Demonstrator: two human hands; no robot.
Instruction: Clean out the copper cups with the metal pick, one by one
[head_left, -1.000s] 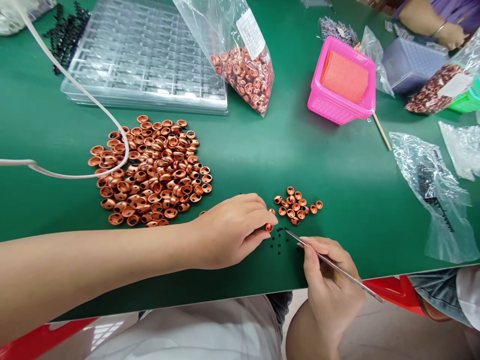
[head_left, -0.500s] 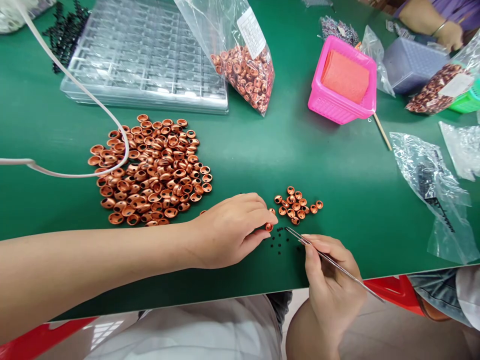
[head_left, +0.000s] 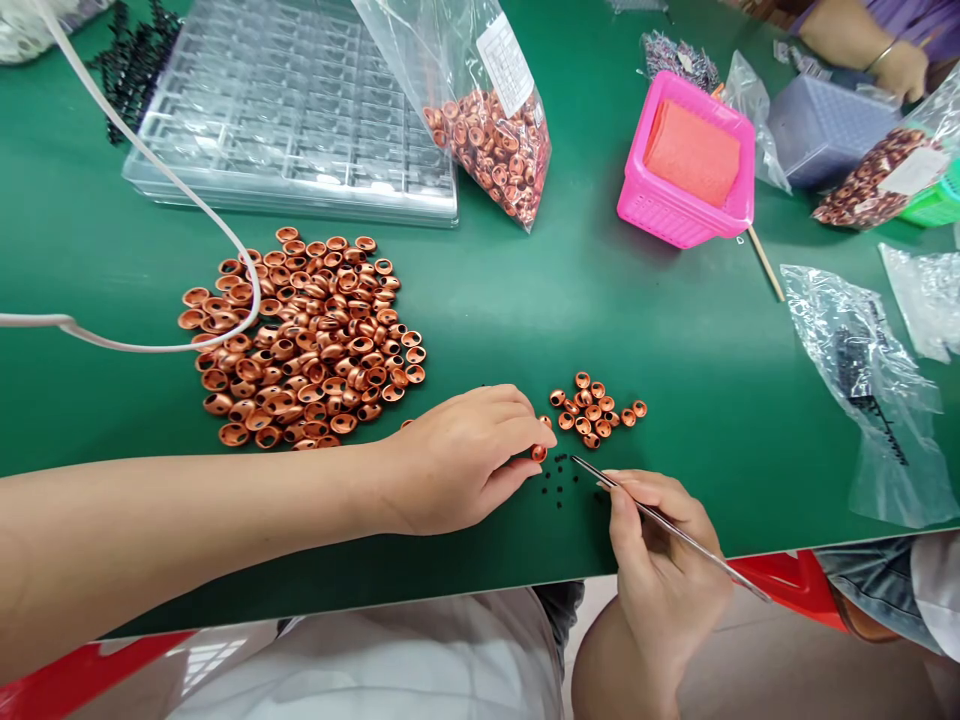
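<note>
My left hand (head_left: 476,460) rests on the green table with its fingers bent together. At its fingertips it holds a small copper-coloured, hollow round bead (head_left: 539,453); another copper piece peeks out just above the fingers. In my right hand (head_left: 667,570) is a pair of metal tweezers (head_left: 675,532), pinched between thumb and fingers. The tweezers' tip points left, beside several tiny black pieces (head_left: 559,490) scattered on the table. Just beyond the hands lies a small group of copper beads (head_left: 592,408). A much larger pile of the same beads (head_left: 315,350) spreads to the left.
Behind the pile sit stacked clear plastic trays (head_left: 292,130) and a clear bag of copper beads (head_left: 495,150). A white cable (head_left: 172,180) loops over the pile. Rightward are a pink basket (head_left: 675,218), a plastic bag (head_left: 885,430) and another person's hand (head_left: 900,72).
</note>
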